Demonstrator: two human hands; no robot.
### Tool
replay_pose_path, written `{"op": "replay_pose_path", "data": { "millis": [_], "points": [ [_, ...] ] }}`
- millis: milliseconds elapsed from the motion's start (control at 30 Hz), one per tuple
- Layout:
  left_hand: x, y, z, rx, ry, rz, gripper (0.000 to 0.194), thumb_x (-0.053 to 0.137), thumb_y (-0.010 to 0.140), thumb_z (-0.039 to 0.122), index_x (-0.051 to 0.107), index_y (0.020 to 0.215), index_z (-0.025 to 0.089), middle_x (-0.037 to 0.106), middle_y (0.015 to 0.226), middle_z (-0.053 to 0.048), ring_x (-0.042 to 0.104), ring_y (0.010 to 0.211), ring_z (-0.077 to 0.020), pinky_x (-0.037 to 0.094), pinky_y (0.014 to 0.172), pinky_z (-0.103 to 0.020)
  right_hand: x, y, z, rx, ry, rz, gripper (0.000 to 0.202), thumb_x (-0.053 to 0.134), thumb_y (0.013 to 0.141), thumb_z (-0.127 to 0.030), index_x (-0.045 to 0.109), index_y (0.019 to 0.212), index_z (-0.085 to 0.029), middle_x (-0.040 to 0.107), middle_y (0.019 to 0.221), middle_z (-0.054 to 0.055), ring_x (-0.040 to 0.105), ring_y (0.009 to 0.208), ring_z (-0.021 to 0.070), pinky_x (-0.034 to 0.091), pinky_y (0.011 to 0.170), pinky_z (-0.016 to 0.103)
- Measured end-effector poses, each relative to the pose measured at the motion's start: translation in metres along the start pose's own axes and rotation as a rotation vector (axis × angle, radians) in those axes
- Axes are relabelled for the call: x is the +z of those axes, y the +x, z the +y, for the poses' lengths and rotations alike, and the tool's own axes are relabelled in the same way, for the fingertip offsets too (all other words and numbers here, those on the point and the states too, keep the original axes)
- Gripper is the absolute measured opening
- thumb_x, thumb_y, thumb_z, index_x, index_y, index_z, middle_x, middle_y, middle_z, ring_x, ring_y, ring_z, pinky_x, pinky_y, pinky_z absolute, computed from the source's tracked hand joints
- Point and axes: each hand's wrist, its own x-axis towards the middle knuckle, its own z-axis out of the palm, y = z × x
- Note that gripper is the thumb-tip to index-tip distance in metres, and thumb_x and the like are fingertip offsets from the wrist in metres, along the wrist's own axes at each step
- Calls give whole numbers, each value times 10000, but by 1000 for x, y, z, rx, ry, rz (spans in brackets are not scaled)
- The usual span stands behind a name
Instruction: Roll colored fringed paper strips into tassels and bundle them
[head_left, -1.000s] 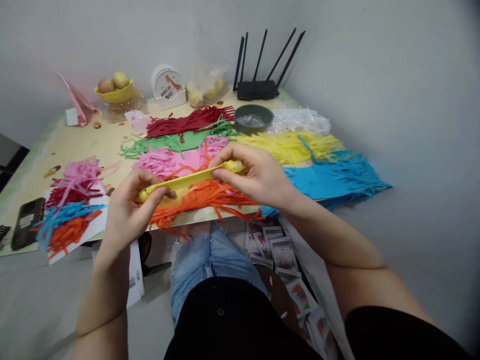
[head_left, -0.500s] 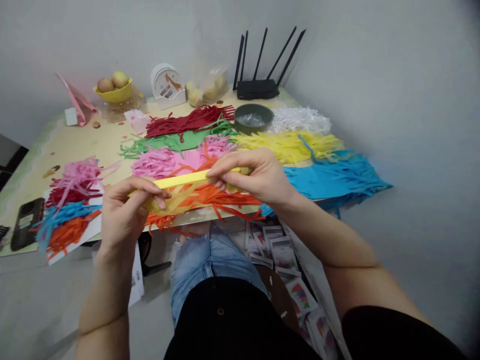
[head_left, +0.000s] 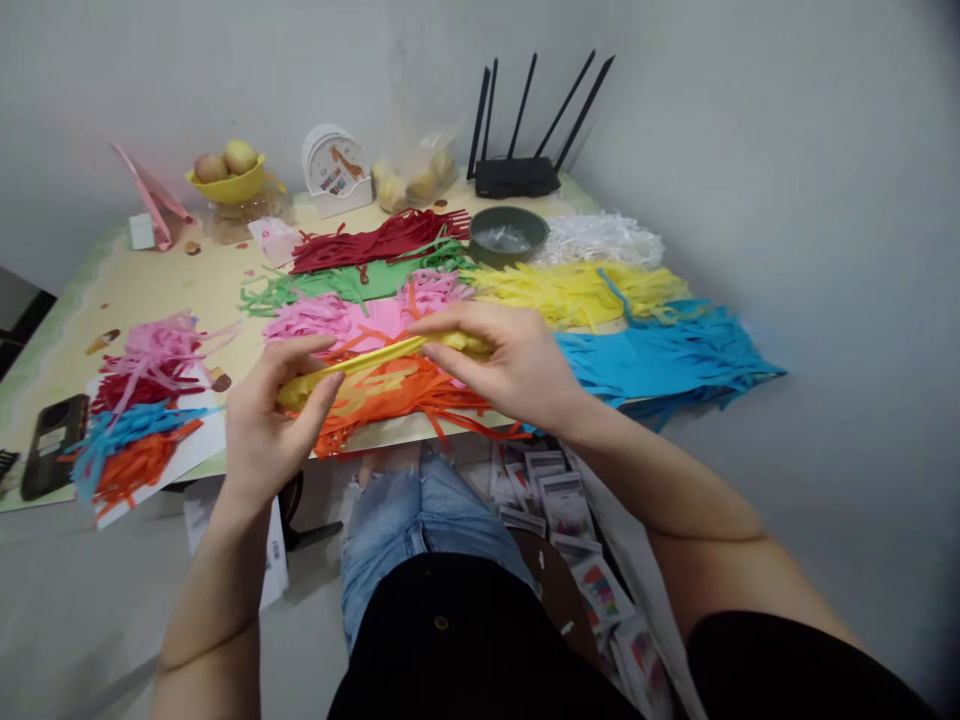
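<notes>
Between my two hands stretches a folded strip of yellow fringed tissue paper, with its cut ends bunched inside both palms. My left hand is closed around the left end, thumb in front and fingers behind. My right hand pinches the other end between thumb and fingers. Just beneath lies orange fringed tissue paper along the table's front edge. Beyond it are pink fringed paper, green fringed paper and dark red fringed paper. To the right lie yellow fringed paper and blue fringed paper.
On the table, a phone and small mixed tassels on white paper sit at left. A round dark tin, white shreds, a router and a fruit bowl stand behind. Packets fill a box below.
The flat yellow strip now looks narrower and slightly twisted. My left hand has turned, its thumb now upright against the paper, and moved slightly right. My right fingers have spread a little.
</notes>
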Motion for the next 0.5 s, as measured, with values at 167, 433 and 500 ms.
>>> {"op": "replay_pose_path", "data": {
  "millis": [167,433,500],
  "points": [
    [-5,1,0,0,-9,-91,33,724,896,244,721,891,211,765,813,-13,721,728,-145,549,714,-252,-2,0,1,92,117,-29,65,711,833,-229,716,847,-166,745,810,33,670,722,150,516,675,267],
    [1,2,-1,-321,-550,-77,174,802,830,251,812,998,211,786,767,-37,753,647,-173,649,698,-291,3,1,11,206,599,-110,196,760,861,-327,801,965,-166,780,837,42,735,723,122,626,694,246],
    [2,4,0,-360,-647,-86,167,813,804,237,825,969,216,783,752,-34,739,607,-159,650,680,-281,2,2,13,231,668,-132,190,778,850,-322,815,964,-176,789,828,39,745,721,124,634,700,244]
  ]
}}
